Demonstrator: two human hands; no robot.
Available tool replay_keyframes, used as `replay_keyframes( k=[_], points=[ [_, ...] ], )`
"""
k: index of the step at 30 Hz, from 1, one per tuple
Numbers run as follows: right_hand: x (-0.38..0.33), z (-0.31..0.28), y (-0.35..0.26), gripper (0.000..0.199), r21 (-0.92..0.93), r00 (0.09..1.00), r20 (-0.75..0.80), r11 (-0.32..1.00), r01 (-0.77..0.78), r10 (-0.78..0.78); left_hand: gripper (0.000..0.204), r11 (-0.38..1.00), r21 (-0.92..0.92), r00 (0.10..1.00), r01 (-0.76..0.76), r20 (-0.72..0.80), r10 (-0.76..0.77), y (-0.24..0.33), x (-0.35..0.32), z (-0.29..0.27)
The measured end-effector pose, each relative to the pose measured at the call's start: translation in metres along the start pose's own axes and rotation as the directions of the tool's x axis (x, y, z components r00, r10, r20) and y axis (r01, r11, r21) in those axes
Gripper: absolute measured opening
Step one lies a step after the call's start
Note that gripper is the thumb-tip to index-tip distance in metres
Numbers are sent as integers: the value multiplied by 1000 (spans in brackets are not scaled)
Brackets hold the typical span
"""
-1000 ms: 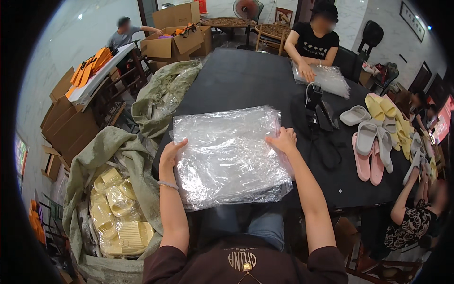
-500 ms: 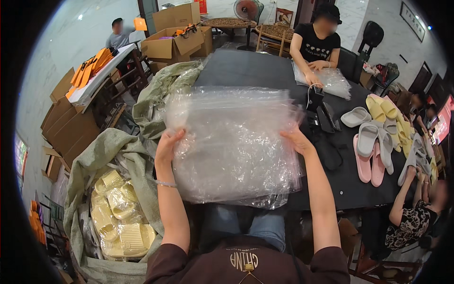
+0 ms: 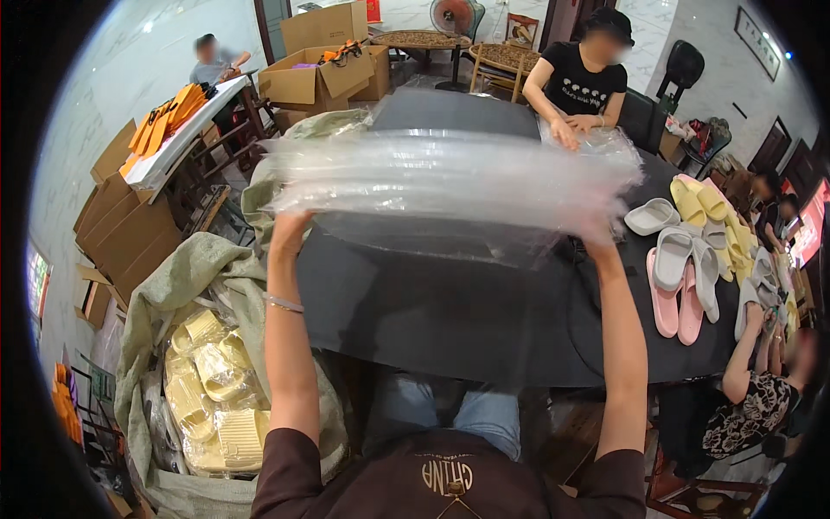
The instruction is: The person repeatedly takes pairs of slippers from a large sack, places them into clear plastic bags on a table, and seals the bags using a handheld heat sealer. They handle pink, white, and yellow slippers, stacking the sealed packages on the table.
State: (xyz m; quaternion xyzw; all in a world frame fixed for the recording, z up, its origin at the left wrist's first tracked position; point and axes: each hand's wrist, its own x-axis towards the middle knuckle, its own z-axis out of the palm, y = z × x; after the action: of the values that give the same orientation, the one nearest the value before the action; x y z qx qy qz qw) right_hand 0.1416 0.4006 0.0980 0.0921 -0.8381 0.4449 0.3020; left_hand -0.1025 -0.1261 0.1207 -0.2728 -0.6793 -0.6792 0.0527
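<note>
A stack of clear plastic bags (image 3: 441,169) hangs stretched over the far half of the black table (image 3: 450,303), smeared by motion. My left hand (image 3: 291,227) is closed on the stack's left end. My right hand (image 3: 596,227) is closed on its right end, the fingers blurred and partly hidden by the plastic. Both arms reach forward, and the black table top shows beneath the bags. To the right of my right hand lie grey slippers (image 3: 672,259) and pink slippers (image 3: 663,298).
An open green woven sack (image 3: 186,268) at my left holds bagged yellow slippers (image 3: 216,372). Across the table, a person in a black cap (image 3: 581,69) handles more clear bags (image 3: 614,149). At right, another person's hands (image 3: 759,324) touch slippers. Cardboard boxes (image 3: 320,82) stand behind.
My hands have raised the bag stack, moved it forward and spread farther apart. The stack has tipped from a broad sheet to a long band, baring the near table top.
</note>
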Motion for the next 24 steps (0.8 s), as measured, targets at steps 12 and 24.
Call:
replay_keyframes(
  k=[12,24],
  points=[
    [45,75,-71,62,352,954,-29,896,-270,298,65,987,-120,994,103,35,-99,-11,18,24],
    [36,77,-62,29,308,900,-152,885,-349,408,53,977,-195,996,91,26,-88,-5,15,57]
  ],
)
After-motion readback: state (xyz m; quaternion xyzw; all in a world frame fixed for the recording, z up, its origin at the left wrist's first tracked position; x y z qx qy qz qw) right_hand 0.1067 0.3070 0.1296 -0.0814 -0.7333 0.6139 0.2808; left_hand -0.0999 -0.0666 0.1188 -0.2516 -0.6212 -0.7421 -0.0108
